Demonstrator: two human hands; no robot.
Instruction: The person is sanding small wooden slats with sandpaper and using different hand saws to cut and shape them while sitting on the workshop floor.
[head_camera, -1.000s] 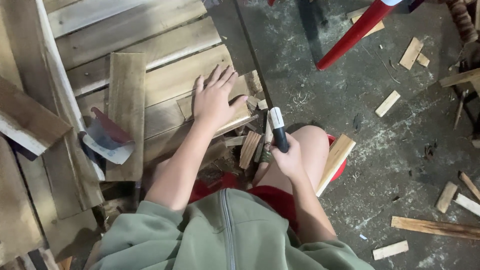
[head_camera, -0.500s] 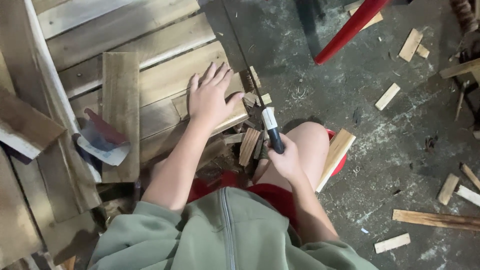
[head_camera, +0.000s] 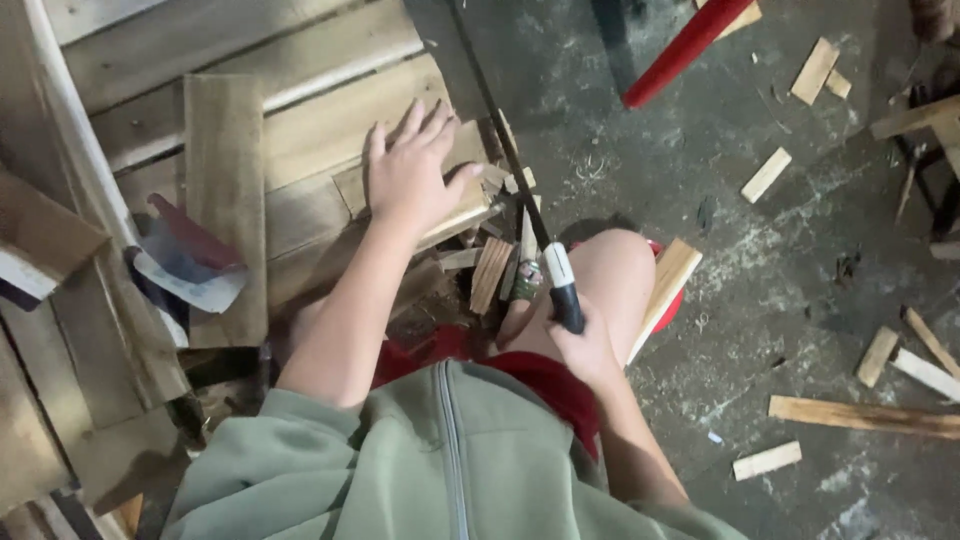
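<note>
My left hand lies flat, fingers spread, on a short wooden plank resting on a stack of wider boards. My right hand grips the black-and-white handle of a hand saw. The saw's thin dark blade runs up and away along the plank's right end. My bare knee sits just right of the saw handle. Small cut wood pieces lie under the blade by the plank's end.
A narrow upright board and a folded red and blue cloth lie left of my arm. Wood offcuts are scattered over the concrete floor at right. A red pole slants across the top. A long wood strip lies lower right.
The saw has swung from pointing nearly upright in my right hand to lying with its blade along the plank's end. My left hand stays pressed on the plank.
</note>
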